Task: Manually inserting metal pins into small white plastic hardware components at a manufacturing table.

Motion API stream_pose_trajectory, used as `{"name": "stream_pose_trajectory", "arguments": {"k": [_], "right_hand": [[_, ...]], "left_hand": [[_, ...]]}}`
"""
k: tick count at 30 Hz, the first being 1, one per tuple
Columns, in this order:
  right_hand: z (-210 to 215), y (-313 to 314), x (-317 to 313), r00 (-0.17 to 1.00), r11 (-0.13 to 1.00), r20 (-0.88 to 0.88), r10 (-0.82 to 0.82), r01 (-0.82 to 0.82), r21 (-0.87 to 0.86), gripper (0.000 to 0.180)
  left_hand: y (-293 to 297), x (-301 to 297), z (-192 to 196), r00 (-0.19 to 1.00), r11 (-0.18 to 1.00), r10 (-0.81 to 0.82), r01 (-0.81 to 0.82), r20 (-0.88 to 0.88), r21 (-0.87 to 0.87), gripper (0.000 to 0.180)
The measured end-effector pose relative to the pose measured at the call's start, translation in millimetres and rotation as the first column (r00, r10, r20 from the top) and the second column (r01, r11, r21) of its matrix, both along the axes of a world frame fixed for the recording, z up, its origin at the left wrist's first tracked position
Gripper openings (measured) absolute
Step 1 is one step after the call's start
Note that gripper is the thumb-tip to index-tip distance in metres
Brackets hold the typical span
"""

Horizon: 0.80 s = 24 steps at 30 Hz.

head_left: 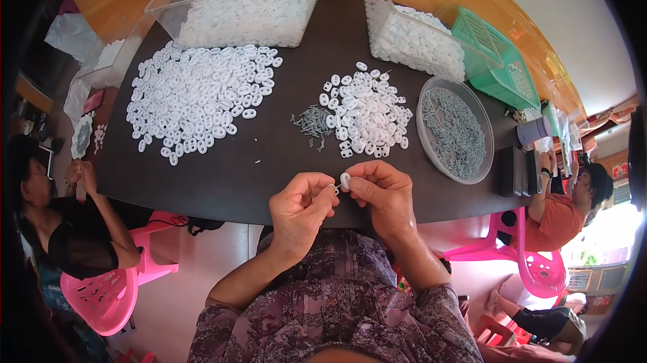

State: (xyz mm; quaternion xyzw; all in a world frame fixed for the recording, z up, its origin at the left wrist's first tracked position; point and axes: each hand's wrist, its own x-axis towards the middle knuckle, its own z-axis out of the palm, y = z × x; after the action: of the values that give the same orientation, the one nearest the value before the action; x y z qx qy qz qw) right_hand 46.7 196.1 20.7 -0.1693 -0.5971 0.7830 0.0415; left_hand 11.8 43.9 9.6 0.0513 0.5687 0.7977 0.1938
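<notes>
My right hand (383,191) pinches a small white plastic ring piece (345,179) between thumb and forefinger. My left hand (301,206) meets it, fingertips closed on a small metal pin (335,189) at the piece's edge. Both hands hover over the near edge of the dark table (229,174). Just beyond them lie a small pile of white pieces (364,110) and a little heap of grey pins (311,122).
A big pile of white pieces (199,97) lies at the left. Clear bins of white pieces (246,6) (411,39), a green basket (502,66) and a round dish of pins (455,130) stand behind. People sit on pink chairs at left (60,228) and right (563,208).
</notes>
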Motion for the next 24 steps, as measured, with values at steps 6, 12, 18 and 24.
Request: {"name": "stream_pose_trajectory", "arguments": {"k": [6, 12, 18, 24], "right_hand": [[-0.1, -4.0, 0.5, 1.000, 0.997, -0.024, -0.009, 0.011, 0.079, 0.014], [-1.3, -9.9, 2.4, 0.997, 0.985, -0.076, -0.029, 0.041, 0.166, 0.015], [-4.6, -15.5, 4.0, 0.990, 0.971, -0.139, -0.016, 0.048, 0.235, 0.014], [-8.1, -16.8, 4.4, 0.984, 0.949, -0.176, -0.003, 0.058, 0.309, 0.013]], "left_hand": [[1.0, 0.8, -5.7, 0.999, 1.000, 0.029, -0.029, -0.025, -0.008, 0.009], [3.6, 2.7, -11.1, 0.993, 0.996, 0.085, -0.088, -0.085, -0.027, 0.007], [4.4, 2.1, -13.1, 0.987, 0.994, 0.089, -0.095, -0.130, -0.043, 0.010], [3.5, 3.0, -19.6, 0.981, 0.995, 0.092, -0.095, -0.170, -0.012, 0.020]]}}
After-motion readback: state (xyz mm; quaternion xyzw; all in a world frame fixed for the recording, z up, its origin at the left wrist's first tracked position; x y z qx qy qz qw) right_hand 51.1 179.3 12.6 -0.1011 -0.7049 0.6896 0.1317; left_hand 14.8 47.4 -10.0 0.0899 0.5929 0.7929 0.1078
